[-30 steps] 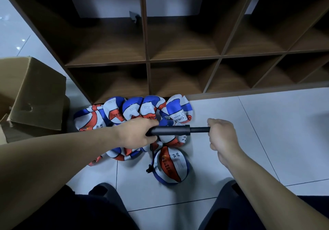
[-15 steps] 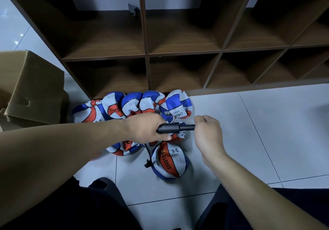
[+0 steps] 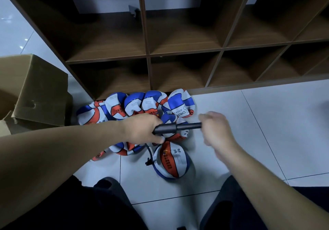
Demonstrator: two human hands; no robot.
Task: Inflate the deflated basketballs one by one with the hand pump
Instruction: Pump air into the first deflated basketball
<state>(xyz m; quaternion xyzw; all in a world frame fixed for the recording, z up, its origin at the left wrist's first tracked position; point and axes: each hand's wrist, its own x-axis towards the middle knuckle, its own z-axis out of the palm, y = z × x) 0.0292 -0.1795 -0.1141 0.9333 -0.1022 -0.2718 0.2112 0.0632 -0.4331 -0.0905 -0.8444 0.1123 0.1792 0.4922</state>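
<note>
Since the previous frame the right hand (image 3: 216, 131) has drawn the pump (image 3: 176, 128) handle outward; the left hand (image 3: 142, 130) grips its barrel above the basketball (image 3: 170, 160). A jerk could dislodge the needle.

The basketballs (image 3: 135, 105) were panelled in blue, white and orange-red, one (image 3: 171, 160) showing a broad orange stripe with dark print; the hand pump (image 3: 170, 128) and its hose (image 3: 149, 154) were black, the shelf (image 3: 178, 51) dark brown wood, the carton (image 3: 35, 87) plain tan, the floor (image 3: 267, 123) pale grey tile

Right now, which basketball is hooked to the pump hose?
The rounder ball lying nearest the person, apart from the flat pile; the black hose runs to it.
</note>
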